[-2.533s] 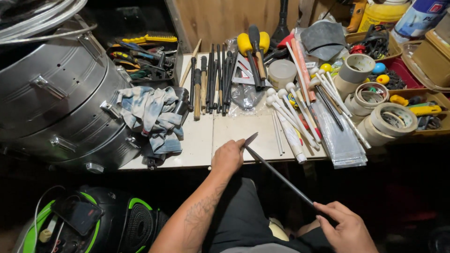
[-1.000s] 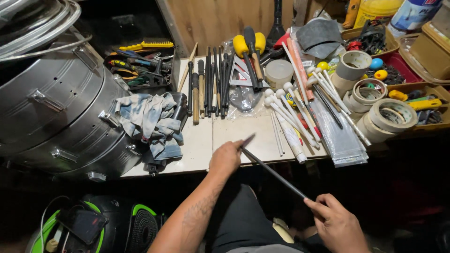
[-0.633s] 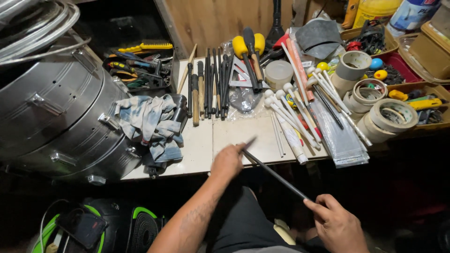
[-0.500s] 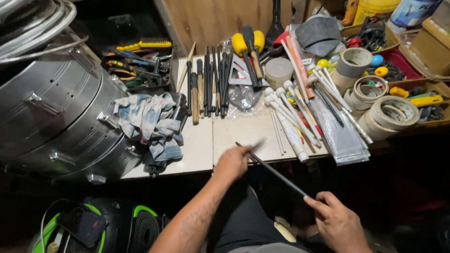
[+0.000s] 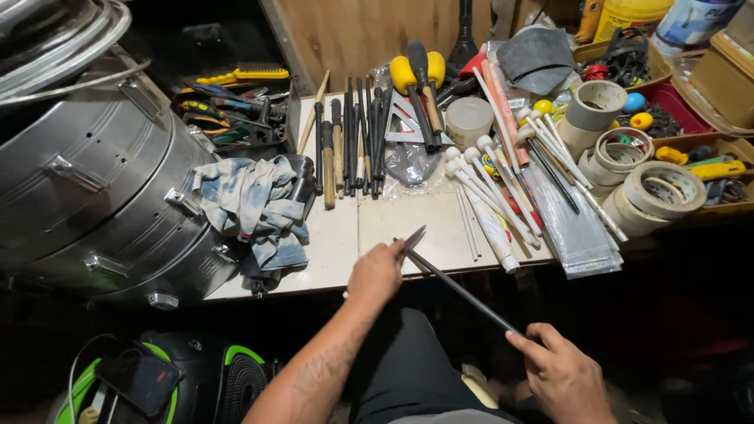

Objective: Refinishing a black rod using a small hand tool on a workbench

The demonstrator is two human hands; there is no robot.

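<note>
We see the left hand (image 5: 375,273) pinching a small blade (image 5: 411,239) against a thin dark rod (image 5: 459,290) over the table edge (image 5: 330,271), the right hand (image 5: 561,377) gripping the rod's near end.

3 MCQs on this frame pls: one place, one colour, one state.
1. Where does the crumpled cloth lie?
A. at the left end of the table, beside the metal drum
B. on the tape rolls
C. in the right hand

2. What colour are the two round mallet heads at the back?
A. white
B. yellow
C. red

3. How is the thin dark rod held?
A. lying loose on the table
B. left hand only
C. one hand at each end

Key: 1 A, it lies against the metal drum. 2 B, both yellow. 3 C, left hand grips the far end, right hand the near end.
</note>
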